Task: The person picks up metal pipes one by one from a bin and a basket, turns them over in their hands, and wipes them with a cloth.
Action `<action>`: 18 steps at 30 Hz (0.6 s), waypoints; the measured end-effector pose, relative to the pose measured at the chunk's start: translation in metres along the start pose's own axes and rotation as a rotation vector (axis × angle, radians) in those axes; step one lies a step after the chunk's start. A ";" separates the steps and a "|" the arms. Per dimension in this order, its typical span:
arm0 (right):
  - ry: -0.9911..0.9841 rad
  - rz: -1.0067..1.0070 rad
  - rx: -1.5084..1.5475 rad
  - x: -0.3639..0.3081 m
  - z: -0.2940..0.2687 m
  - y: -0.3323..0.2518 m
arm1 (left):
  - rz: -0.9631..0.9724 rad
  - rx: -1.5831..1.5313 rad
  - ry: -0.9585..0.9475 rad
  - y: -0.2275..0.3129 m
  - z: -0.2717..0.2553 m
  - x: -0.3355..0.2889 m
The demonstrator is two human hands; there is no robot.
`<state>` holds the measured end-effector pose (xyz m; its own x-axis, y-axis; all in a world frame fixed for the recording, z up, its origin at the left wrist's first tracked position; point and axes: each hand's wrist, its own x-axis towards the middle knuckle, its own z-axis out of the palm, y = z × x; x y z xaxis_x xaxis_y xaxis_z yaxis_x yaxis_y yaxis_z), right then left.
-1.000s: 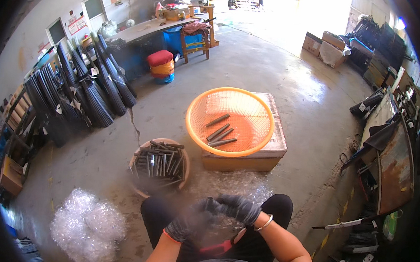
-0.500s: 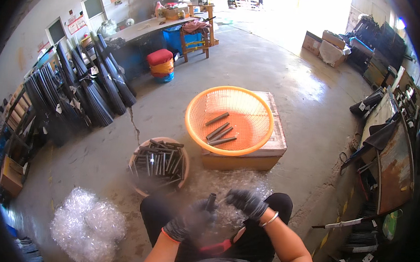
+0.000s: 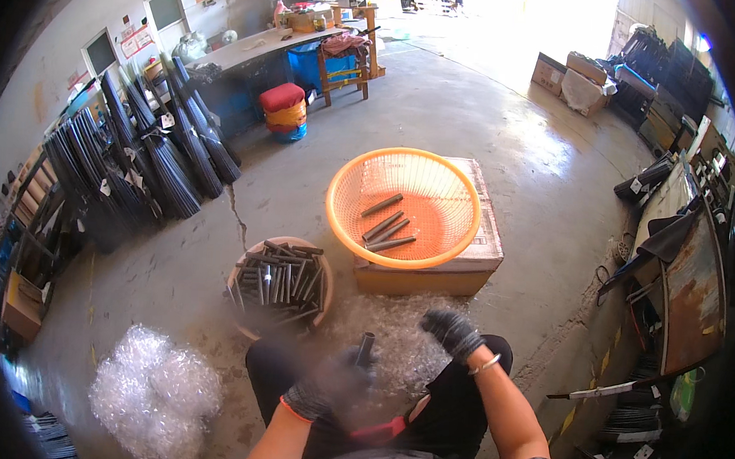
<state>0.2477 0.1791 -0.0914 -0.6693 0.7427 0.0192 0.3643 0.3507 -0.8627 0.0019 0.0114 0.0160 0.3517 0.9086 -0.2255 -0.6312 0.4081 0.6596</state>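
Observation:
My left hand [image 3: 326, 389], in a dark glove, grips a short dark tube [image 3: 365, 347] that stands upright over my lap. My right hand [image 3: 452, 332], also gloved, hovers just right of the tube with fingers curled and nothing in it. Clear plastic wrap [image 3: 395, 331] lies under both hands. Ahead on the left is a round tub [image 3: 245, 265] full of several dark tubes. An orange mesh basket [image 3: 345, 178] holding several tubes rests on a cardboard box [image 3: 431, 278] straight ahead.
A heap of clear wrap [image 3: 155, 393] lies on the concrete floor to my left. Bundles of long dark rods [image 3: 151, 164] lean along the left wall. A red stool [image 3: 282, 109] and a workbench [image 3: 260, 49] stand farther back. Metal clutter [image 3: 682, 246] lines the right side.
My right hand has let go of the tube and moved away to the right. My left hand now holds the tube upright, and both hands have dropped slightly toward my lap.

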 end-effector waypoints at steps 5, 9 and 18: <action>-0.091 0.099 0.073 0.001 -0.014 -0.073 | 0.039 0.078 0.063 -0.011 -0.012 -0.003; -0.316 -0.274 0.276 -0.012 0.021 -0.124 | -0.011 0.224 0.132 -0.007 0.003 0.004; 0.080 0.037 -0.147 0.004 -0.021 -0.042 | 0.079 0.056 0.054 -0.016 -0.022 -0.004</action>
<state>0.2433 0.1797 -0.0449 -0.6022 0.7976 0.0343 0.4821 0.3975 -0.7807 -0.0042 0.0033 -0.0096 0.2635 0.9419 -0.2085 -0.6155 0.3306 0.7155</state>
